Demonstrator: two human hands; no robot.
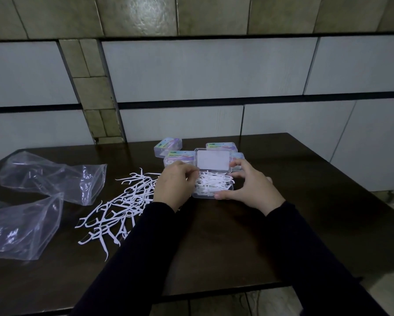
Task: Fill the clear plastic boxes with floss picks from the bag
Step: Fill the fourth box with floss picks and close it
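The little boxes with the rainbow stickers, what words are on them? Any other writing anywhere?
Closed boxes' colourful labels: dark print along the top edge, too small and blurred to read.
Open box's raised lid: plain white, no words showing.
Plastic bags, loose floss picks, table: no text.

The desk (248, 242) was a really dark brown, almost black. The floss picks (114, 213) scattered on it were plain white, same as the ones in the open box (212, 185), which was see-through with a whitish frosted panel on its lid (213, 163). The closed boxes (168, 145) at the far side had pastel rainbow labels, kinda blue-pink-green. The bags (54, 176) on the left were clear plastic. Both sleeves (127, 258) were black. The wall tiles (203, 69) were pale grey with olive-brown ones above.
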